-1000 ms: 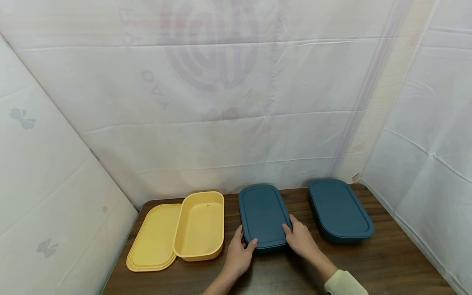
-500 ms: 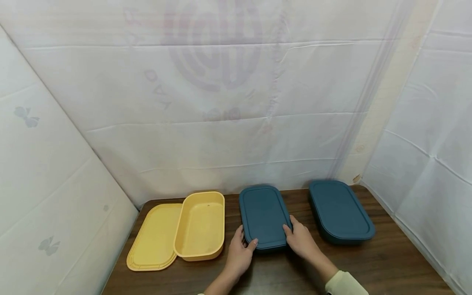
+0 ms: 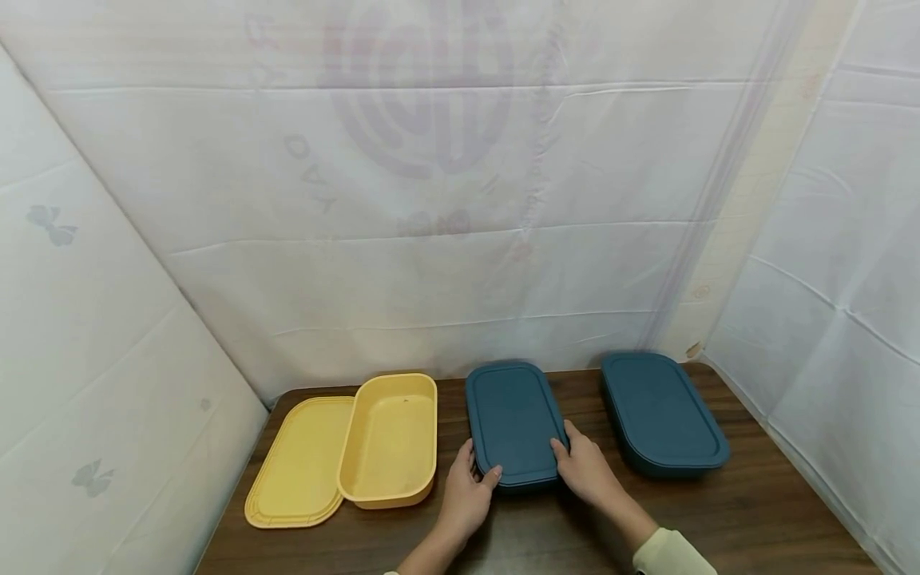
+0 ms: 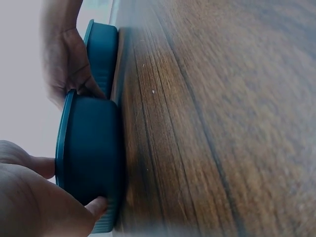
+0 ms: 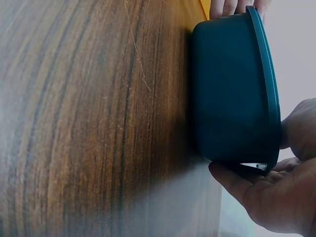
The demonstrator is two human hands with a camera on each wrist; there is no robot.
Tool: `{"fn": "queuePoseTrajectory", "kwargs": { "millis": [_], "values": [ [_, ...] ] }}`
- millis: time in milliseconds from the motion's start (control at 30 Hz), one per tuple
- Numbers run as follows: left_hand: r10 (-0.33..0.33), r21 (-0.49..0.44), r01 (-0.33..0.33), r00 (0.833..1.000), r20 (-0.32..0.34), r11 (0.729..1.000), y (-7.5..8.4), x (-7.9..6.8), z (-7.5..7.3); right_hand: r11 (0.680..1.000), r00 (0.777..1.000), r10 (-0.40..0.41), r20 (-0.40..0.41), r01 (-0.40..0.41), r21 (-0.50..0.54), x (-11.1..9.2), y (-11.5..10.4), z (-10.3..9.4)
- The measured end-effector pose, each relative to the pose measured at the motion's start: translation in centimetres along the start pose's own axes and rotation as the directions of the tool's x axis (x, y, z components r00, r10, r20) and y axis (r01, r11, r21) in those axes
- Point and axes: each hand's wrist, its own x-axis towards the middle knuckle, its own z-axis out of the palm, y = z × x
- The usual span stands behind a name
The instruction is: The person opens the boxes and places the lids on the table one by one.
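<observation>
A dark blue lidded food container [image 3: 513, 419] stands on the wooden table between both hands. My left hand [image 3: 463, 497] grips its near left corner, thumb on the lid's edge and fingers along the side wall. At the right side my right hand [image 3: 585, 467] holds it the same way, thumb on top. Both wrist views show the lid seated on the deep box [image 4: 94, 148], with fingers against the wall of the box [image 5: 232, 89]. To the left sits an open yellow container [image 3: 391, 439], its inside bare, overlapping a yellow lid [image 3: 302, 463] that lies flat.
A second dark blue lidded container [image 3: 664, 411] stands at the right of the brown wooden table [image 3: 776, 511]. White sheeting [image 3: 431, 279] rises right behind the table's back edge, with more sheeting on the left and right sides.
</observation>
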Motion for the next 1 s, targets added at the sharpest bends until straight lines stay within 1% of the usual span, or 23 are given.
{"fn": "queuePoseTrajectory", "kwargs": {
  "millis": [233,367,500,800,1000],
  "values": [
    [-0.01,0.008,0.01,0.999,0.041,1.0,0.43,-0.4,-0.12,1.0,1.0,-0.011,-0.005,0.011,-0.004,-0.18,-0.09,0.11],
    [-0.018,0.014,0.017,0.999,0.05,1.0,0.68,-0.47,-0.06,1.0,1.0,-0.013,-0.008,0.013,0.014,-0.2,-0.07,0.18],
    [-0.038,0.023,0.037,0.999,0.039,0.999,0.8,-0.56,-0.02,1.0,1.0,-0.012,-0.002,0.012,0.027,-0.16,-0.09,0.35],
    [-0.055,0.04,0.054,0.998,0.01,0.998,0.59,-0.55,0.11,0.999,1.0,-0.011,-0.002,0.011,0.035,-0.08,-0.01,0.42],
    [-0.07,0.013,0.071,0.997,-0.009,0.997,0.71,-0.59,0.2,0.999,1.0,-0.004,-0.004,0.004,0.034,-0.03,0.05,0.33]
  ]
}}
